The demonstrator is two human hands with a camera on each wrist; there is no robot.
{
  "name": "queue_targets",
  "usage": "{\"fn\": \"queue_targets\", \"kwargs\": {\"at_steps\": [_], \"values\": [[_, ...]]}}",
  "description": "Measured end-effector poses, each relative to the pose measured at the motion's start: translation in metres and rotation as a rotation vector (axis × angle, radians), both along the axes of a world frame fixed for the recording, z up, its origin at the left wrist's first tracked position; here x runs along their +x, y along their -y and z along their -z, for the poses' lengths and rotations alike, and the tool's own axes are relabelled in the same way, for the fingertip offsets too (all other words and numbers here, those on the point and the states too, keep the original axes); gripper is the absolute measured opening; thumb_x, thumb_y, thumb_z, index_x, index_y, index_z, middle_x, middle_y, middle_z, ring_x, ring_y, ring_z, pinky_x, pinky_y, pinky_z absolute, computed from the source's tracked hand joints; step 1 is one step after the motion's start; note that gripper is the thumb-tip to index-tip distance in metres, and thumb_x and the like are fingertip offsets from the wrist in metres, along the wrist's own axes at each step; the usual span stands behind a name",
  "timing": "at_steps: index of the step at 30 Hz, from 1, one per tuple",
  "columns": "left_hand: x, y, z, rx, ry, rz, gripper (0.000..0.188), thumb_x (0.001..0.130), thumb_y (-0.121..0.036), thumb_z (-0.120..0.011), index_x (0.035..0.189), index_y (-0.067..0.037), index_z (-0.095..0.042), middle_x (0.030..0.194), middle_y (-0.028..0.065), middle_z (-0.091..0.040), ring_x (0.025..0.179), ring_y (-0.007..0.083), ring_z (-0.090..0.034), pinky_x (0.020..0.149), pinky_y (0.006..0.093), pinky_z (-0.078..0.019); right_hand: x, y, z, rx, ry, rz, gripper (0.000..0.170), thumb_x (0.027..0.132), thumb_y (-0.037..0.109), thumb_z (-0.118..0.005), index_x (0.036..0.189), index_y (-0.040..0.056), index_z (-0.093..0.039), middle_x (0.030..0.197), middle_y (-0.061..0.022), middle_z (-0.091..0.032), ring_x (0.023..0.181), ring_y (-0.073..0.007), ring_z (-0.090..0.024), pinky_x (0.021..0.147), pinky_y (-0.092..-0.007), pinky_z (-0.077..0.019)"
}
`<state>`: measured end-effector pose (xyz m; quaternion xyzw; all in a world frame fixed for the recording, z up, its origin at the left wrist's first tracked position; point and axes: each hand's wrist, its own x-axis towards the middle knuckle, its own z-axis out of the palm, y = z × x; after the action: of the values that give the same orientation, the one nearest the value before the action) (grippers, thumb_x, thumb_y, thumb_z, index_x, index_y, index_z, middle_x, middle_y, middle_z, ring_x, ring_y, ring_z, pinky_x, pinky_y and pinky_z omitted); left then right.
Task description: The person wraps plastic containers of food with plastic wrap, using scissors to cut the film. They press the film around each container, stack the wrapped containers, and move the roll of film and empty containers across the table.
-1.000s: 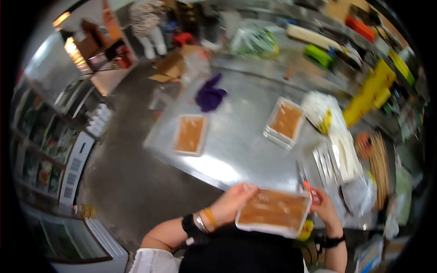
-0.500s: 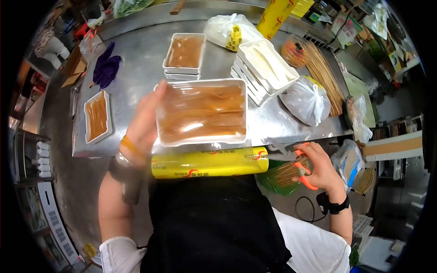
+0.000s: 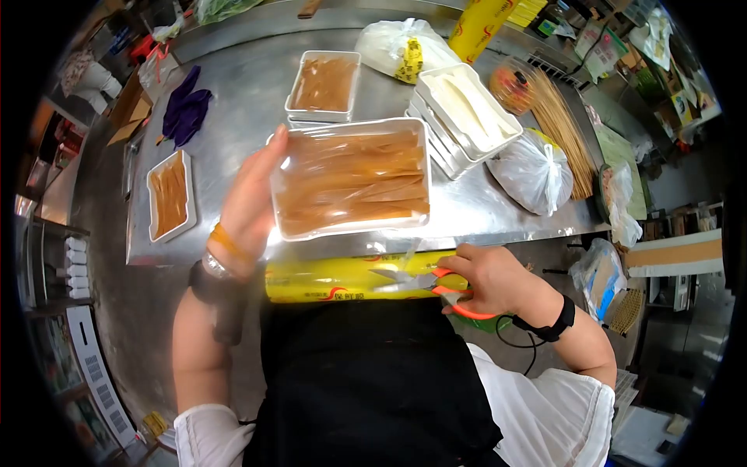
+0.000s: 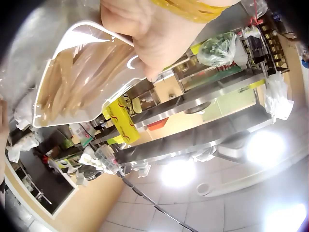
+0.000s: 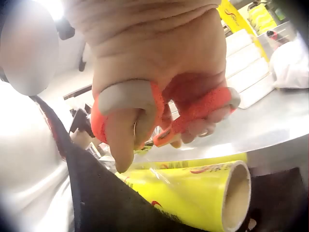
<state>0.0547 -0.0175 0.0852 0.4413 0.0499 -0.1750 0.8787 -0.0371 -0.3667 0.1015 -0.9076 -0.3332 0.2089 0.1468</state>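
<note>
My left hand (image 3: 249, 198) grips the left end of a white tray (image 3: 426, 175), its thumb along the rim. Clear film covers brown flat strips (image 3: 350, 183) lying in it; the left wrist view shows the same strips (image 4: 91, 72) up close. Below the tray, a yellow roll of cling film (image 3: 319, 284) lies crosswise in front of the black apron. My right hand (image 3: 498, 280) holds orange-handled scissors (image 3: 447, 284) over the roll's right end, blades apart and pointing left. Fingers pass through the handle loops in the right wrist view, above the hollow-cored roll (image 5: 193, 193).
On the metal table (image 3: 241, 78) stand filled trays (image 3: 323, 117), stacked white trays (image 3: 459, 167), a lone filled tray (image 3: 191, 206) and a purple cloth (image 3: 185, 109). Knotted plastic bags (image 3: 533, 171) and wooden skewers (image 3: 564, 136) are at the right. The table's front edge runs behind the roll.
The head view has swung round, and the tray is now in the left hand alone. Since half a second ago, the right hand has brought the scissors leftward over the roll.
</note>
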Motion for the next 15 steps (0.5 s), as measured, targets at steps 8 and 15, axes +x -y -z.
{"fn": "queue_targets", "kwargs": {"at_steps": [8,15], "values": [[-0.005,0.002,-0.015,-0.11,-0.015,-0.09,0.04,0.099,-0.035,-0.054,0.118,0.0,-0.057,0.11,0.0078,-0.062,0.098,0.017,-0.064,0.087,0.0325,-0.0544,0.018,-0.068,0.021,0.079,0.04,-0.113,0.063,0.068,0.043,-0.082,0.113,0.0074,-0.058,0.094,-0.0154,-0.061,0.081,-0.0359,-0.063,0.069,-0.0423,-0.0516],[-0.007,-0.007,-0.026,-0.136,-0.008,-0.078,0.04,0.099,-0.038,-0.055,0.117,-0.003,-0.059,0.113,0.0061,-0.063,0.103,0.0157,-0.062,0.09,0.0331,-0.0529,0.023,-0.131,0.034,0.251,0.071,-0.112,0.062,0.071,0.048,-0.079,0.114,0.0082,-0.058,0.1,-0.0152,-0.062,0.086,-0.0343,-0.064,0.073,-0.0421,-0.0527]]}}
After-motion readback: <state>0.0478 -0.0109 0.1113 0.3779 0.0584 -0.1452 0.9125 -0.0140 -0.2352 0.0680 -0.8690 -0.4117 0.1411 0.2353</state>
